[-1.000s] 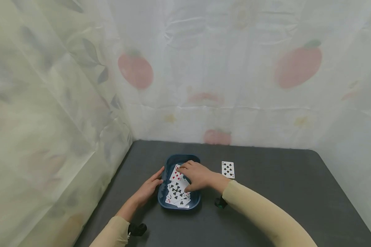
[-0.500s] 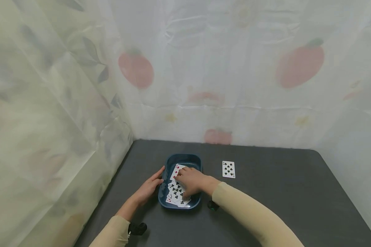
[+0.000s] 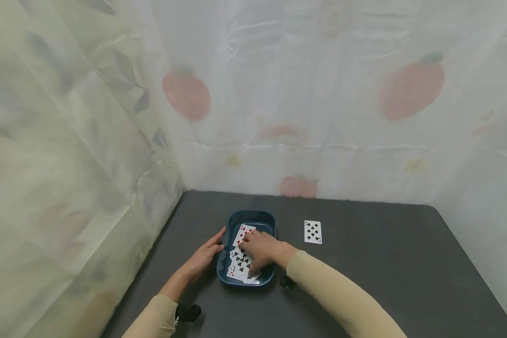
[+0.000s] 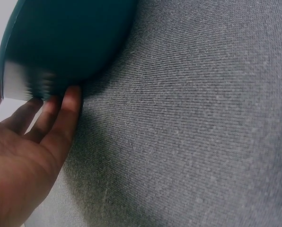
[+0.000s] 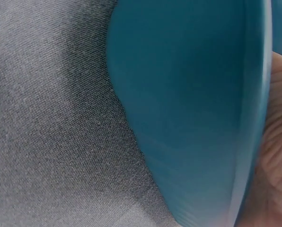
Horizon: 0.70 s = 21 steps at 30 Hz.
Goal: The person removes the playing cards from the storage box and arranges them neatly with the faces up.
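A dark blue tray [image 3: 223, 277] stands on the dark table, with several overlapping playing cards face up inside it. A diamond card [image 3: 241, 231] lies toward the far end, and club cards [image 3: 239, 260] are nearer. My left hand [image 3: 202, 260] touches the tray's left outer wall with extended fingers; in the left wrist view its fingertips [image 4: 71, 97] rest against that wall. My right hand [image 3: 262, 249] reaches over the right rim onto the cards, thumb and fingers spread apart. Its fingertips are partly hidden, and the right wrist view shows only its palm [image 5: 276, 137] behind the tray wall.
A spade card [image 3: 312, 232] lies face up on the table [image 3: 363, 263], to the right of the tray. Printed curtains [image 3: 338, 103] hang behind the table and at its sides.
My right hand has moved down and slightly left onto the cards in the tray, uncovering more of the diamond card. The left hand stays at the tray's side.
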Motion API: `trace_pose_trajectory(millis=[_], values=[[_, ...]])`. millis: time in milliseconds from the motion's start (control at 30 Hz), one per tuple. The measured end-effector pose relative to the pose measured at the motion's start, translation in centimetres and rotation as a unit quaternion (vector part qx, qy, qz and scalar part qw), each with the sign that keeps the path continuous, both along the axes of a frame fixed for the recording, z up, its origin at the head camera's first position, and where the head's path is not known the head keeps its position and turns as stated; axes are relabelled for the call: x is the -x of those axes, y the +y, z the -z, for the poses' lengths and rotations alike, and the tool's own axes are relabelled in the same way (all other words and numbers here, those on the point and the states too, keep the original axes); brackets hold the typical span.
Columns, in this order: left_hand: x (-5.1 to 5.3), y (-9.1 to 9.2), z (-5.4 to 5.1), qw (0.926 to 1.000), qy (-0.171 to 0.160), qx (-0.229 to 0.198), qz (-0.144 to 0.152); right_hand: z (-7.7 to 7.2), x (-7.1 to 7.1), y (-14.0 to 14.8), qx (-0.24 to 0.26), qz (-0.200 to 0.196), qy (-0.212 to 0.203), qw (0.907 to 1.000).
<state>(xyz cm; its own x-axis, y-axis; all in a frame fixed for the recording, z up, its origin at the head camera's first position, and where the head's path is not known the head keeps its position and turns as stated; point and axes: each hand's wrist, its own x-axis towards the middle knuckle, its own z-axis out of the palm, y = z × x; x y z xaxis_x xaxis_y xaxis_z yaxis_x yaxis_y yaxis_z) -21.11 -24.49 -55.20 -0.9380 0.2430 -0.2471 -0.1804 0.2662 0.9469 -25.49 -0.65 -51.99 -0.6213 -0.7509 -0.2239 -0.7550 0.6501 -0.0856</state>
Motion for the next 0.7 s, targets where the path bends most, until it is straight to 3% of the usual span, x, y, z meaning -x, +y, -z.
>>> trace_pose_trajectory(millis=[700], values=[[0.25, 0.16, 0.12, 1.0000, 0.001, 0.001, 0.003, 0.47, -0.01, 0.18, 0.007, 0.027, -0.017, 0.9995]])
